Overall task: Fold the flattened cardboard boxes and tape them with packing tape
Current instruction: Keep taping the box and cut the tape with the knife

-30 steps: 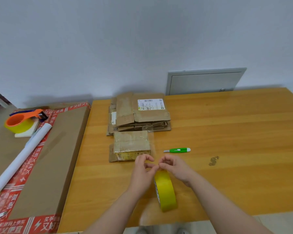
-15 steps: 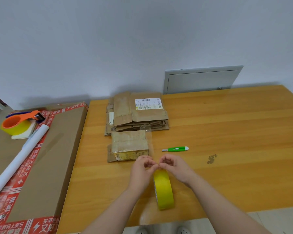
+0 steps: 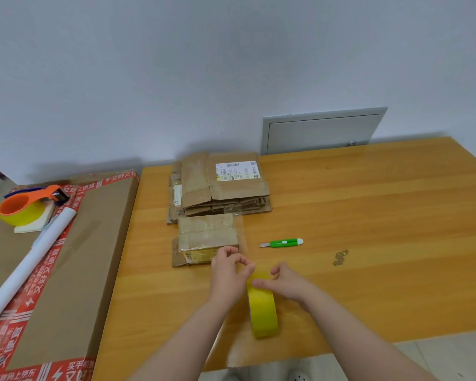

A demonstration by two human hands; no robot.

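A yellow packing tape roll [image 3: 263,312] stands on edge near the table's front. My right hand [image 3: 289,284] holds its top, thumb on the near side and fingers curled behind. My left hand [image 3: 228,276], just left of the roll, pinches a clear strip of tape between thumb and forefinger. The strip runs up over a small folded cardboard box [image 3: 206,237] that lies just beyond my left hand. Behind that box is a stack of flattened cardboard boxes [image 3: 226,191], the top one with a white label.
A green utility knife [image 3: 282,243] lies right of the small box on the wooden table [image 3: 368,215]. A large flat carton [image 3: 66,270] at the left carries an orange tape dispenser [image 3: 22,210] and a white paper roll [image 3: 28,265].
My hands, which pinched together at the top of the roll, have drawn slightly apart. The left keeps the tape end and the right stays on the roll.
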